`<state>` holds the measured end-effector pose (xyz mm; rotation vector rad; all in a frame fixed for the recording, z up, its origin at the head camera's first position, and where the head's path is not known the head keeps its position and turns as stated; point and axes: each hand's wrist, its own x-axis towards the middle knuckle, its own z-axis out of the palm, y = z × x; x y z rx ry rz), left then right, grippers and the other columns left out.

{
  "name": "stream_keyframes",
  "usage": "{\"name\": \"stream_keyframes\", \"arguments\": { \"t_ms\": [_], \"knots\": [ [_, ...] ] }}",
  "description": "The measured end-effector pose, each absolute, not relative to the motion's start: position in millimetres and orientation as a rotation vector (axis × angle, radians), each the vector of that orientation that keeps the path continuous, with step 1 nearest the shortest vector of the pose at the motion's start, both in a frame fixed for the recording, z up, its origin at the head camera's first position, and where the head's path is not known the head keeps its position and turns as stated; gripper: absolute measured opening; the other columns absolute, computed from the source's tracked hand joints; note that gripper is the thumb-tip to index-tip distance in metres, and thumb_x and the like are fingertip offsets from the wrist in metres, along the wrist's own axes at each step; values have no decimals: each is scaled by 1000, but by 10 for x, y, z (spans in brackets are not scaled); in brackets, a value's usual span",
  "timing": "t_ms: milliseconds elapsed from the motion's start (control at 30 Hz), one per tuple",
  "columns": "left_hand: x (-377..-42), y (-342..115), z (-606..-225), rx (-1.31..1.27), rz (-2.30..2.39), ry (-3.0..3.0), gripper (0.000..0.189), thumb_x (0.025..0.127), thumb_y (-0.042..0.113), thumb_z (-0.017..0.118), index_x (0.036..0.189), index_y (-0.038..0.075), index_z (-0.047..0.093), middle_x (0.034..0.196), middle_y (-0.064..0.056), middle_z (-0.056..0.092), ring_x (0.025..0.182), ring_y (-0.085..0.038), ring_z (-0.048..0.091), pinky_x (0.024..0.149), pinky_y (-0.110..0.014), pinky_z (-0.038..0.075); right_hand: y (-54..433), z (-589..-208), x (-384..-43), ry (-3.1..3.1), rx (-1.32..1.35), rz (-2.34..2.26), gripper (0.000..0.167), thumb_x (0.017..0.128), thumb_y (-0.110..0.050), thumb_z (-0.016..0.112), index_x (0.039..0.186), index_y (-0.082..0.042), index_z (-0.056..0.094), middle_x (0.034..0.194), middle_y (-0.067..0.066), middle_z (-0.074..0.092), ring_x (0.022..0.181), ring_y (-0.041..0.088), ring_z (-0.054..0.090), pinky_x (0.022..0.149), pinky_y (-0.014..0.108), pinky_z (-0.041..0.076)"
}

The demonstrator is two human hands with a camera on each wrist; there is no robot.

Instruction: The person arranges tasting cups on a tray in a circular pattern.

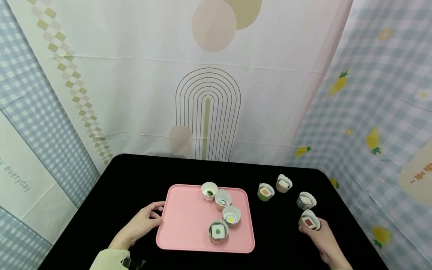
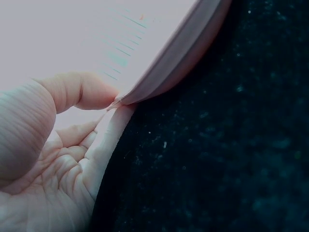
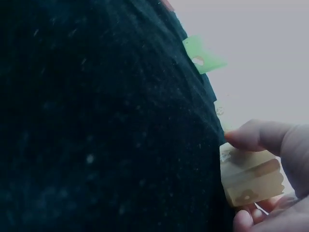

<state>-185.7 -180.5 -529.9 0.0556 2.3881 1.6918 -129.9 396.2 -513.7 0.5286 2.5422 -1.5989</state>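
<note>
My left hand [image 1: 141, 223] pinches the left rim of a pink tray [image 1: 185, 221] between thumb and fingers, as the left wrist view shows up close. On the tray's right half stand several paper baking cups, among them one with a green-dotted white piece [image 1: 218, 231] and one with a yellow-centred piece [image 1: 231, 216]. Off to the right, my right hand [image 1: 322, 236] grips a paper baking cup [image 3: 251, 179] with thumb and fingers around its sides. Inside that cup lies a white piece with a dark red square [image 1: 308, 222].
Beyond the right hand stand a grey cup [image 1: 306, 201], a cup with a white piece [image 1: 284, 183] and a green cup [image 1: 265, 192]. All rest on a black-covered table [image 1: 135, 176]. Patterned curtains [image 1: 141, 93] hang behind and at both sides.
</note>
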Motion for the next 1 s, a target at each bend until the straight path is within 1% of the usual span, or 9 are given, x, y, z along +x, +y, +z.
{"name": "stream_keyframes", "arguments": {
  "t_ms": [167, 233, 300, 433, 533, 800, 1000],
  "knots": [
    [-1859, -1807, -5299, 75, 1689, 2368, 64, 75, 0, 65, 136, 7, 51, 120, -11, 53, 87, -21, 58, 70, -32, 50, 3940, -5150, -1306, 2653, 464, -1489, 36, 86, -17, 71, 110, 7, 57, 91, 12, 62, 83, 23, 60, 72, 35, 46],
    [-1862, -1807, -5302, 75, 1688, 2369, 64, 74, 0, 66, 136, 7, 51, 120, -11, 53, 87, -21, 58, 70, -32, 50, 3918, -5148, -1301, 2679, 448, -1444, 36, 85, -17, 72, 109, 5, 58, 89, 12, 62, 81, 24, 60, 71, 36, 46],
    [-1862, -1811, -5302, 75, 1686, 2368, 64, 75, 0, 66, 136, 7, 51, 120, -11, 52, 87, -21, 58, 71, -32, 50, 3903, -5146, -1287, 2682, 443, -1399, 43, 85, -21, 73, 114, 5, 55, 94, 12, 62, 84, 24, 60, 72, 36, 46],
    [-1855, -1832, -5295, 87, 1686, 2365, 64, 75, 0, 66, 137, 6, 50, 121, -12, 52, 87, -21, 58, 70, -32, 51, 3878, -5125, -1241, 2691, 469, -1294, 65, 85, -32, 73, 127, 6, 43, 110, 17, 58, 95, 26, 58, 76, 39, 47],
    [-1859, -1839, -5286, 89, 1696, 2366, 64, 75, 0, 66, 137, 6, 50, 121, -12, 53, 87, -21, 58, 70, -33, 51, 3845, -5095, -1223, 2712, 461, -1266, 73, 84, -36, 73, 132, 7, 39, 118, 20, 55, 100, 29, 57, 78, 42, 48],
    [-1832, -1831, -5258, 76, 1702, 2367, 64, 74, -2, 66, 136, 5, 52, 120, -11, 53, 87, -21, 57, 69, -32, 51, 3668, -5023, -1241, 2774, 400, -1218, 69, 83, -35, 75, 130, 5, 44, 114, 16, 59, 98, 27, 59, 76, 38, 47],
    [-1832, -1821, -5236, 87, 1698, 2372, 63, 74, -2, 66, 135, 5, 52, 120, -12, 53, 87, -21, 58, 69, -32, 50, 3398, -4860, -1295, 2804, 269, -1273, 68, 83, -37, 74, 133, -2, 43, 119, 14, 57, 102, 26, 57, 81, 40, 46]
  ]
}}
